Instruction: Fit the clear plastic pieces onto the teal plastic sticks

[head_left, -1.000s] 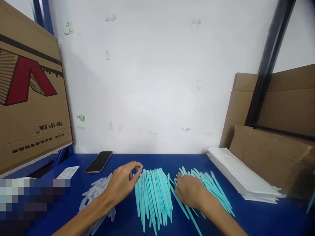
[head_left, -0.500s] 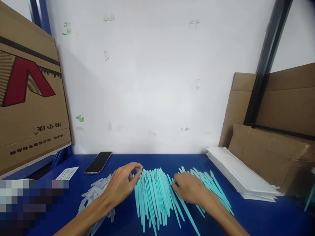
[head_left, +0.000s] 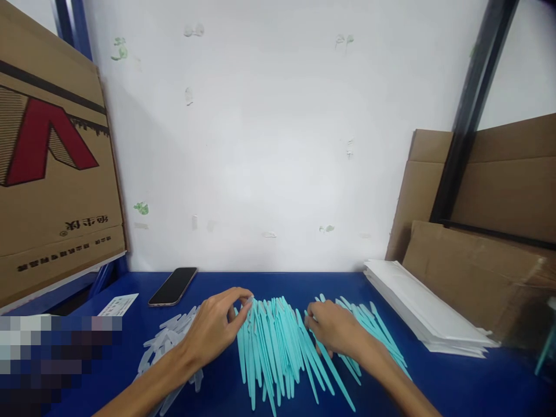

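Slim teal plastic sticks, shaped like eyebrow razors, lie in a dense fanned pile (head_left: pixel 273 347) in front of me. My left hand (head_left: pixel 221 318) rests at the pile's far left edge, thumb and forefinger pinched on a small translucent plastic piece (head_left: pixel 249 300). Beneath and beside that forearm is a heap of similar clear pieces (head_left: pixel 169 341). On the pile's right side, my right hand (head_left: pixel 330 327) is closed with its fingers curled around a teal stick (head_left: pixel 336 373); the fingertips are partly hidden. More teal sticks (head_left: pixel 382 333) lie spread to the right of this hand.
A phone (head_left: pixel 174 286) and a printed card (head_left: pixel 119 304) lie at the left of the blue table (head_left: pixel 278 281). White flat packets (head_left: pixel 425 307) are stacked on the right. Cardboard boxes stand at the left (head_left: pixel 56 231) and right (head_left: pixel 473 260), before a white wall.
My right hand's fingers have shifted around the teal stick, whose lower end has swung slightly right. My left hand has hardly moved.
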Available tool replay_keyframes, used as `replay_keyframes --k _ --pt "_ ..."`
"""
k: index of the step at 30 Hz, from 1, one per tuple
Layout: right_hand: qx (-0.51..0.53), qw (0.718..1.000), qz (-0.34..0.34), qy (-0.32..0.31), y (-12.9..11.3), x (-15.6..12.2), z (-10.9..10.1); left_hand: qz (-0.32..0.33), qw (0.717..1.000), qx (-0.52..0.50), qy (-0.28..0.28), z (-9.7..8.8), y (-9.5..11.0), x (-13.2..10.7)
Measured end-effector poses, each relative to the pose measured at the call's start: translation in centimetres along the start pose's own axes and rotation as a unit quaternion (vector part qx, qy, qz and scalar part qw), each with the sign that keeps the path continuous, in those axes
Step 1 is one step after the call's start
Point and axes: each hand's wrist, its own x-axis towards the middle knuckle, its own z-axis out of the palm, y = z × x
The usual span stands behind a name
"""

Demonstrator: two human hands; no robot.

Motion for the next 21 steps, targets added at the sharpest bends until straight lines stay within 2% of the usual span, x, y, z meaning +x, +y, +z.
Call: replay_keyframes --k 3,6,9,12,15,21 --pt "0.009 1.000 0.001 0.016 0.1 0.2 -0.2 -0.033 0.998 -0.044 0.007 0.1 0.3 0.0" --pt "0.021 0.996 -0.016 0.084 -0.1 0.5 -0.3 -0.091 0.987 -0.131 0.012 0.2 0.5 0.1" --pt "0.063 0.985 -0.071 0.143 -0.6 0.5 -0.1 -0.124 0.971 -0.204 0.015 0.2 0.6 0.2" --pt "0.106 0.975 -0.136 0.142 -1.2 0.1 0.2 -0.139 0.955 -0.259 0.022 0.2 0.7 0.4" --pt "0.084 0.970 -0.189 0.132 -1.7 -0.4 0.5 -0.159 0.939 -0.303 0.021 0.3 0.7 0.6" --pt "0.034 0.962 -0.216 0.165 -2.0 -0.3 0.9 -0.173 0.923 -0.342 -0.018 0.4 0.6 0.6"
